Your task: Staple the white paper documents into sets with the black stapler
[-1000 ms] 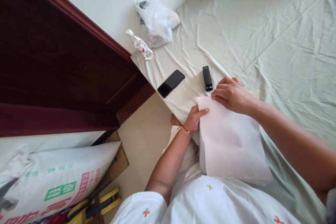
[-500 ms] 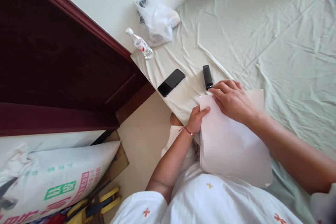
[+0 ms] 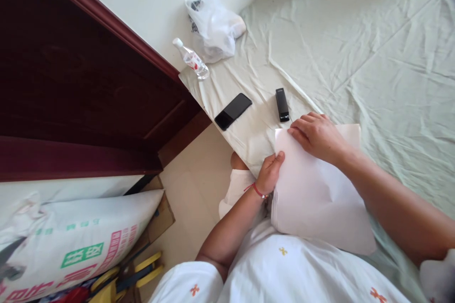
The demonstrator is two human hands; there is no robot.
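Observation:
A stack of white paper sheets (image 3: 316, 199) lies across my lap, its far edge reaching onto the bed. My left hand (image 3: 270, 173) grips the stack's left edge, thumb on top and fingers underneath. Along the far edge, my right hand (image 3: 316, 135) is closed over the paper with bent fingers, its fingertips near the far left corner. Just beyond the right fingertips lies a black stapler (image 3: 282, 105), apart from the hand. To its left is a black smartphone (image 3: 233, 111) with a dark screen.
A clear plastic bottle (image 3: 192, 60) and a white plastic bag (image 3: 215, 28) sit by the wall on the light green bedsheet (image 3: 355, 57). Dark red wooden panelling (image 3: 88, 66) is at left. Below it lies a large printed sack (image 3: 81, 236), near yellow-and-black objects (image 3: 149, 265).
My right hand has drawn back slightly from the stapler onto the paper's far edge, its fingers more bent. The left hand and the near part of the stack have shifted slightly.

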